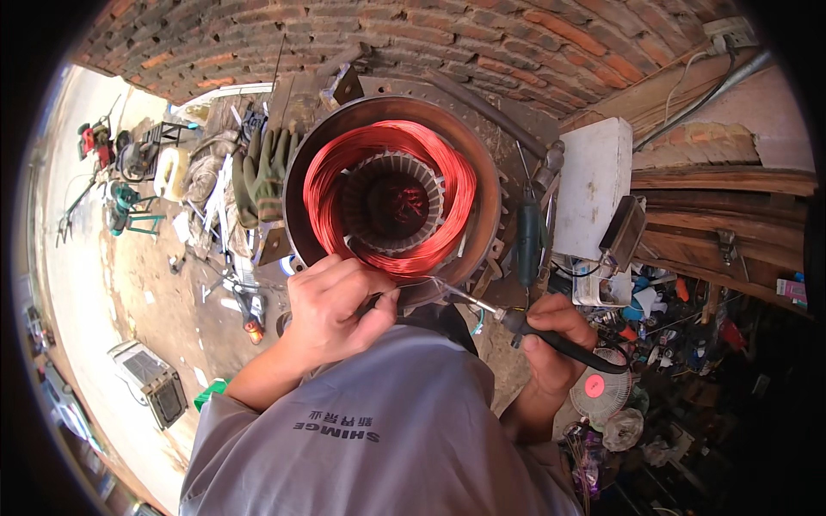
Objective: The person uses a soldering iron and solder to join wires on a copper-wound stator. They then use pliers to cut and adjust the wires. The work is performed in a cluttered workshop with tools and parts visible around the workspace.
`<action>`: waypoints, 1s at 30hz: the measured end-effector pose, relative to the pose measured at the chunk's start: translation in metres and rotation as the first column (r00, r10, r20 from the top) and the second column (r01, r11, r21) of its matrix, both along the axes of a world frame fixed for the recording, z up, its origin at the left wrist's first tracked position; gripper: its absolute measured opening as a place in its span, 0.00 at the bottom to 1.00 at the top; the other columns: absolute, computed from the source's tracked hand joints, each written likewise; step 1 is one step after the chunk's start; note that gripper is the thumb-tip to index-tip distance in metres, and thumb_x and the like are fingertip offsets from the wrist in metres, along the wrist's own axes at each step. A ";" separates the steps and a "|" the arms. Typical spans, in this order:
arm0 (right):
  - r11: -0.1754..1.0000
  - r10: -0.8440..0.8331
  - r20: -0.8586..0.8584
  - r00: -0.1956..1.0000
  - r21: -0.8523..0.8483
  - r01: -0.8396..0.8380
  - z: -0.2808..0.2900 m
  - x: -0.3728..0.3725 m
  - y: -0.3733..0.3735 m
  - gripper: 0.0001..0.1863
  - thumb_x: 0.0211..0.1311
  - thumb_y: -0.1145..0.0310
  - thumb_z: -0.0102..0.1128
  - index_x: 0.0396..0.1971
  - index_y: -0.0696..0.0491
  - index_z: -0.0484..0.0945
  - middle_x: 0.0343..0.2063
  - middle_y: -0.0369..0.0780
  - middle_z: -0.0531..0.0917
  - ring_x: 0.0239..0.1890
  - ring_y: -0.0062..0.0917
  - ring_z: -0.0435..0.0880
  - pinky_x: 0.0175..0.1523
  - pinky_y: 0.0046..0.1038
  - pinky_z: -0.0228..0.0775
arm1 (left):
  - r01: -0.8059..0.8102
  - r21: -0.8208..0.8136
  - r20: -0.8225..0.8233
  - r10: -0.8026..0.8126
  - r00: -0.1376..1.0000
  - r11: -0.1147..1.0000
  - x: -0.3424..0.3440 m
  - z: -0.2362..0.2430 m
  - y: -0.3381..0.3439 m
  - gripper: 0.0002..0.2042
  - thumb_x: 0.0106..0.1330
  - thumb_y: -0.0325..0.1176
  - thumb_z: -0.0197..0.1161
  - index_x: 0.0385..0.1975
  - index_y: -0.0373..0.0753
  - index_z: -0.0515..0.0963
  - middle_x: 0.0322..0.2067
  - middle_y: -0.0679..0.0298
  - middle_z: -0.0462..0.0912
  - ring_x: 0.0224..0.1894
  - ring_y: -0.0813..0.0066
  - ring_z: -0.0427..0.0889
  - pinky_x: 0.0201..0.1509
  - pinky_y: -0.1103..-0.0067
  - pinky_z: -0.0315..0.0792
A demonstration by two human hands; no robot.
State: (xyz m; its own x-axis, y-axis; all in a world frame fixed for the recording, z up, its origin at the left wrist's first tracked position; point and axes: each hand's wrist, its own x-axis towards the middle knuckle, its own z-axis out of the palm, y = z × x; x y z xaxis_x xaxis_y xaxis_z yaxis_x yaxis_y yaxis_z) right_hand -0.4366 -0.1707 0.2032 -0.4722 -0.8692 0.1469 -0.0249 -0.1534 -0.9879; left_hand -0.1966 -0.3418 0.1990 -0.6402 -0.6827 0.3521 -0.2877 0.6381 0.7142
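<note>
A motor stator (303, 146) with a round brown metal housing stands in front of me. Bundled red enamelled wire coils (456, 185) ring its slotted core (430, 185). At the housing's near rim, my left hand (335, 305) is closed in a pinch on a thin wire (416, 282) that comes out toward the right. My right hand (555, 340) grips a small torch (564, 346) with a black handle and a metal nozzle. The nozzle points left at the wire, close to my left fingertips. A faint pale streak shows at its tip, perhaps flame.
Work gloves (262, 176) lie left of the housing. On the right are a green-handled tool (527, 236), a hammer (549, 163) and a white board (592, 185). A brick wall (413, 43) rises behind. Clutter and a fan (601, 391) fill the lower right.
</note>
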 end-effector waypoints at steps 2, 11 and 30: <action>1.000 0.006 0.004 1.000 0.003 -0.007 0.002 0.000 0.000 0.14 0.47 0.78 0.68 0.36 0.63 0.82 0.29 0.45 0.80 0.28 0.22 0.75 0.35 0.23 0.65 | 0.000 0.002 -0.001 0.000 1.000 1.000 0.000 0.000 0.000 0.08 0.48 0.24 0.73 0.27 0.40 0.82 0.21 0.65 0.80 0.21 0.66 0.76 0.25 0.74 0.71; 1.000 0.027 0.001 1.000 -0.014 -0.027 0.002 -0.001 0.000 0.13 0.49 0.79 0.67 0.37 0.62 0.82 0.30 0.45 0.80 0.29 0.23 0.77 0.36 0.23 0.67 | 0.001 0.010 -0.003 -0.001 1.000 1.000 0.001 0.000 0.001 0.08 0.47 0.24 0.73 0.26 0.40 0.82 0.21 0.65 0.80 0.21 0.67 0.76 0.25 0.74 0.71; 1.000 0.016 -0.016 1.000 -0.017 -0.016 -0.001 -0.001 0.003 0.13 0.49 0.78 0.68 0.36 0.63 0.82 0.29 0.45 0.80 0.29 0.23 0.76 0.36 0.23 0.67 | -0.029 0.007 -0.003 0.029 1.000 1.000 -0.002 -0.002 0.003 0.07 0.48 0.25 0.73 0.26 0.41 0.83 0.20 0.65 0.78 0.20 0.66 0.76 0.25 0.72 0.71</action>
State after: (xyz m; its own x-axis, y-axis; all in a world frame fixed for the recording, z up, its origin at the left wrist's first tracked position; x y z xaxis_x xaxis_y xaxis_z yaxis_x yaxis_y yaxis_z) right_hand -0.4372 -0.1678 0.2020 -0.4559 -0.8737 0.1695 -0.0381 -0.1712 -0.9845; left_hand -0.1982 -0.3386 0.1970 -0.6187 -0.7036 0.3495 -0.3036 0.6245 0.7197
